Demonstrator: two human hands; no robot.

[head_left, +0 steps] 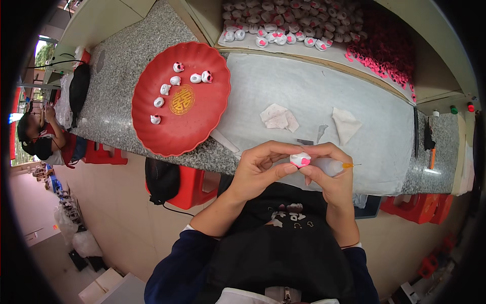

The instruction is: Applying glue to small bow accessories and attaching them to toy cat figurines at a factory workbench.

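Over the near edge of the worktop point(114, 96), a small white-and-pink toy point(300, 160) is pinched between the fingertips of the left hand point(255, 167) and the right hand point(334, 185), which also holds an orange-tipped bottle point(328, 166). Past them, two pale cloths point(276, 117) lie on white paper point(379, 147). Toward the worktop's left side, a red plate point(174, 136) bears seven similar toys point(165, 89). Along the far edge, a shelf point(286, 48) holds more white toys point(291, 38) and pink pieces point(382, 55).

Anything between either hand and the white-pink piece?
Nothing visible: the left hand and right hand both have fingers at the piece. The bottle sits in the right hand, right of the piece, needle pointing away.
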